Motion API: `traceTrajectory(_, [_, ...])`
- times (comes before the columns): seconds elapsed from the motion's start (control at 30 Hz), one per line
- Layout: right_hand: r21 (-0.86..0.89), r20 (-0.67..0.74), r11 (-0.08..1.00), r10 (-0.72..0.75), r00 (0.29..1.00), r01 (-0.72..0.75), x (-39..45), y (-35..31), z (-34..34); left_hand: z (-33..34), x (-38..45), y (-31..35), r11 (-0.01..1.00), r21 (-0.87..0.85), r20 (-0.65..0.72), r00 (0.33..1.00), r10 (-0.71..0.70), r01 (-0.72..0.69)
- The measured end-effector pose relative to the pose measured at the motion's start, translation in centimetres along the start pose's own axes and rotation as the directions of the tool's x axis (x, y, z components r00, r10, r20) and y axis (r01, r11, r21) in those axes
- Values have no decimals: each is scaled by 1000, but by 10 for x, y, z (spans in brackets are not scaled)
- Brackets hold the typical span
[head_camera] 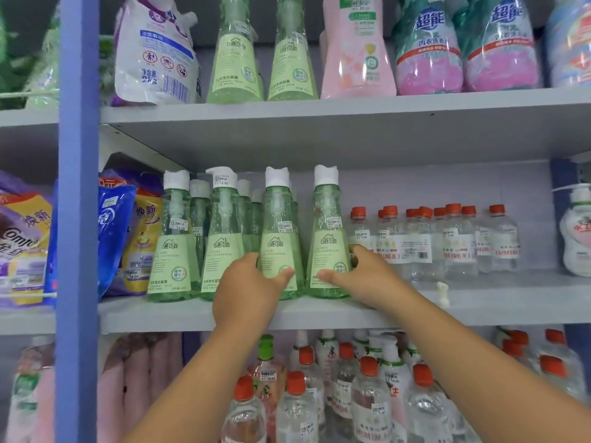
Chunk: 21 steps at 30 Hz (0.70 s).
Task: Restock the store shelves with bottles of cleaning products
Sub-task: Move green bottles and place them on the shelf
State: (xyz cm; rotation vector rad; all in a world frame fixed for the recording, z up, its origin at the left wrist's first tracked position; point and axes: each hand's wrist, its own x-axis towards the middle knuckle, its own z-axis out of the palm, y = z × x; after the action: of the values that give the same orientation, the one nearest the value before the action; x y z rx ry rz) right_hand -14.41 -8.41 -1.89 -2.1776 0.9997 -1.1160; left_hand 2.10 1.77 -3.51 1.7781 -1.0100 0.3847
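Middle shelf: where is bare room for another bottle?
Bare shelf front before the clear red-capped bottles, right of the right hand, holds only a small white piece. Crowded left: green cone-shaped bottles, refill pouches.

a grey shelving unit fills the view, its boards running across in three tiers. the upper shelf board (319, 107) and the middle shelf board (479, 305) are pale grey with thick front edges. a blue upright post (78, 219) stands at the left, running top to bottom and splitting this bay from the next one. behind the goods, a pale lilac-grey back panel (447, 187) closes the bay. a darker blue strip (563, 199) shows at the far right. the light is soft and even, with shade under each board.
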Motion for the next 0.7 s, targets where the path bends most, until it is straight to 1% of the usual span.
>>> traceTrajectory(0.23, [27,-6,999,29,1000,-29,-4,-5,-1,-3,1,2,987,-151,59,997,-51,59])
traceTrajectory(0.33, [49,-28,998,31,999,-30,-11,-10,-2,-12,-2,9,959,-272,92,994,-59,82])
traceTrajectory(0.4, [58,-76,998,14,997,-9,-21,-16,-10,-16,-6,13,932,-354,98,994,-42,74])
traceTrajectory(0.47, [102,-136,995,-3,991,17,-36,-21,-26,-20,-13,21,907,-415,115,993,-32,77])
traceTrajectory(0.57, [149,-198,987,-36,980,66,-59,-17,-61,-18,-31,45,843,-524,185,982,-29,124])
traceTrajectory(0.7, [222,-271,974,23,962,39,-82,16,-121,-4,-60,96,782,-608,218,976,1,135])
